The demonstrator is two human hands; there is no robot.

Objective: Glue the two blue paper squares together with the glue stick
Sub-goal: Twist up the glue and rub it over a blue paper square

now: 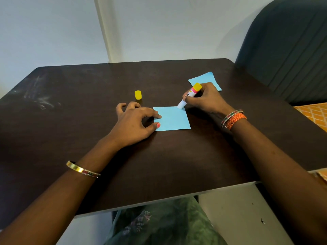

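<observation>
Paper square point(172, 119) lay on the counter point(88, 103), pinned by left hand point(136, 121) fingertips; right hand point(205, 98) gripped the glue stick point(189, 96) at its far corner. Hard strokes could crumple it.

Setting appeared to be a room in a home. A dark brown laminate table with a pale edge point(88, 121) stood against a plain white painted wall point(44, 32). A dark grey padded channel-stitched seat back point(286, 50) and an orange lattice-patterned cloth point(313, 115) lay beside it.
</observation>
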